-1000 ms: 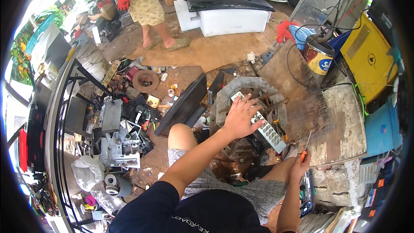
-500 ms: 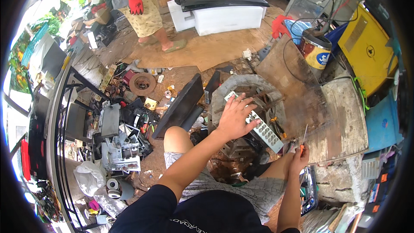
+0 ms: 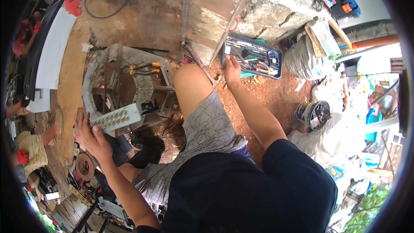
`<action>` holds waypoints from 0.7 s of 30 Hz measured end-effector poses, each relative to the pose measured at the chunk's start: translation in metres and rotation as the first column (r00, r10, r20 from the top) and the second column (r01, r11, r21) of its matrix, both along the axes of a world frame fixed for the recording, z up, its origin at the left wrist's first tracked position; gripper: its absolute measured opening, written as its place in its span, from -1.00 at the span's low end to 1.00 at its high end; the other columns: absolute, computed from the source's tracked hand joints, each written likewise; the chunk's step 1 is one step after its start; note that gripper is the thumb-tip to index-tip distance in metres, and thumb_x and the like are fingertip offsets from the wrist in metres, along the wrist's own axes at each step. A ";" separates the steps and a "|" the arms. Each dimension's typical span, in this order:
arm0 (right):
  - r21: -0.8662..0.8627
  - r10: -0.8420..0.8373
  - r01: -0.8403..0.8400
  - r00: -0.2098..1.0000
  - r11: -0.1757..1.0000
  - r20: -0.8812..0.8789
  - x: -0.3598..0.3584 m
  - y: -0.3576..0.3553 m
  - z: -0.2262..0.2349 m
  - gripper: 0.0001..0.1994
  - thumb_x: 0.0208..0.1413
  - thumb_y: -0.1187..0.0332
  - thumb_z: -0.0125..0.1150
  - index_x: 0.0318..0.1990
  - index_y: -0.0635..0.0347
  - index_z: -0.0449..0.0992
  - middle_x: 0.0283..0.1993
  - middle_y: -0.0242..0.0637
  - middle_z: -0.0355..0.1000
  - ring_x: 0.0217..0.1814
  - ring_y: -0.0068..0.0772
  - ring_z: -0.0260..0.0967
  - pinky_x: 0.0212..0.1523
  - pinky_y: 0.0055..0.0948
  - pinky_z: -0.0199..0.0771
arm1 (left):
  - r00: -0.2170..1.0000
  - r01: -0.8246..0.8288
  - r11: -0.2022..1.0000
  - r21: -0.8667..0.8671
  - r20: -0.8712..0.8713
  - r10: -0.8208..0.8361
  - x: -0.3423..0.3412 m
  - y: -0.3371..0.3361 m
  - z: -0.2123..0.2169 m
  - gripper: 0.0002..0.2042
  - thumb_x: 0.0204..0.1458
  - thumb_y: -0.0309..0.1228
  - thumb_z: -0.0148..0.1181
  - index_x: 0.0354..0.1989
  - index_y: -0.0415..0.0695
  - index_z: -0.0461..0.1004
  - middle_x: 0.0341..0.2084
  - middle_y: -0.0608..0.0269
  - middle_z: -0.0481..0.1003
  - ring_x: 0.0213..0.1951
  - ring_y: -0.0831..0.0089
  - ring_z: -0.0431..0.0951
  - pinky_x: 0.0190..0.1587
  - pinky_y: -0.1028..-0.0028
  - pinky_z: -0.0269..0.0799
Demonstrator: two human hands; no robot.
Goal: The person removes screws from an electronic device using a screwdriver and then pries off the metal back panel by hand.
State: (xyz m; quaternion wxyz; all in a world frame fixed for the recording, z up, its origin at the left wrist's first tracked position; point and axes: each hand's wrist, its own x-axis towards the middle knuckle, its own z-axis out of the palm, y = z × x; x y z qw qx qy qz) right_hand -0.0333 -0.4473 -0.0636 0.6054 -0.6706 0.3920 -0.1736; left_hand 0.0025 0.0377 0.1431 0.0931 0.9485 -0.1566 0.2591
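My left hand (image 3: 92,140) lies with fingers stretched and apart at the left end of a pale metal panel (image 3: 118,118) set with rows of round metal connectors. That panel rests across a grey, many-sided ring-shaped stand (image 3: 89,82). Pinched in my right hand (image 3: 233,74) is an orange-handled screwdriver (image 3: 227,57), above the near left side of a dark tool tray (image 3: 279,67). My fingers cover much of the screwdriver's handle. Yellow-and-black pliers (image 3: 145,67) lie on the stand's bars. A tool with a red-and-black grip (image 3: 194,55) lies beside my knee.
Wooden boards (image 3: 151,15) lean beyond the stand. A black bucket (image 3: 314,115) and filled sacks (image 3: 302,60) stand to the right. At the far left, people with red gloves are beside a large dark panel (image 3: 45,47) on white foam.
My view has swung to the right, bringing the tool tray into full sight. My right hand has moved with the screwdriver to the tray. My left hand stays at the connector panel.
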 end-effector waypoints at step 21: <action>-0.134 0.098 -0.336 0.589 0.932 -0.802 0.024 -0.089 -0.165 -0.23 -0.01 0.20 0.24 0.37 0.32 0.17 0.35 0.01 0.28 0.39 -0.18 0.25 0.35 -0.34 0.23 | 0.983 -0.041 0.998 -0.048 -0.181 0.032 -0.007 0.007 0.013 -0.43 0.34 -0.03 -0.33 0.19 -0.23 0.40 0.22 -0.05 0.37 0.31 0.00 0.22 0.38 0.06 -0.11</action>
